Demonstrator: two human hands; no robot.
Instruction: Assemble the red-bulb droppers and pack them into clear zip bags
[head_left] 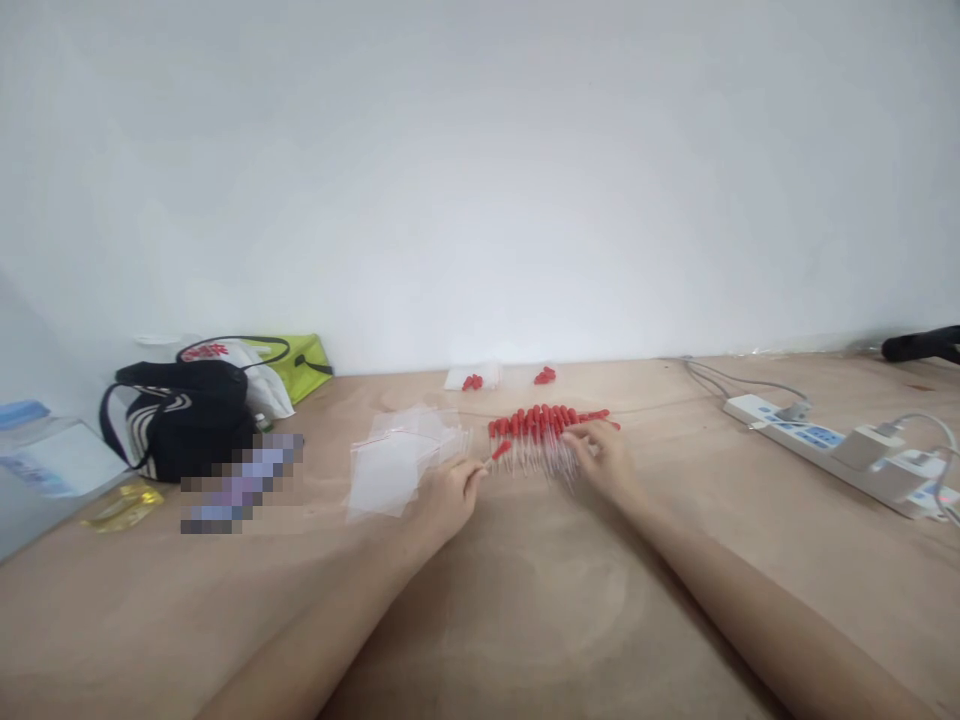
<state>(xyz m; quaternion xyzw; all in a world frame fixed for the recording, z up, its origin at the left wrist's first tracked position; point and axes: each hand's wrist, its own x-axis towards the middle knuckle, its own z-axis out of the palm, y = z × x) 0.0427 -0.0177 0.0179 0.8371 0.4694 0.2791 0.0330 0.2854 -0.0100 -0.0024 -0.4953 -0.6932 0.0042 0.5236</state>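
Note:
A row of droppers (pixel 536 420) with red bulbs and thin clear tubes lies on the wooden table, bulbs pointing toward the wall. My left hand (pixel 454 490), closed in a pinch, holds a single dropper (pixel 501 452) by its tube just left of the row, its red bulb tilted up and to the right. At the right end of the row, my right hand (pixel 606 460) has its fingertips together on the clear tubes, pinching at a dropper there. Flat clear zip bags (pixel 386 470) are spread in a loose stack beside my left hand.
Near the wall, two small clusters of red bulbs (pixel 472 382) lie on or by clear bags. A white power strip (pixel 780 425) with plugged-in chargers and cables runs along the right. Left are a black bag (pixel 195 420), a green bag (pixel 304 365) and a yellow wrapper (pixel 124 507).

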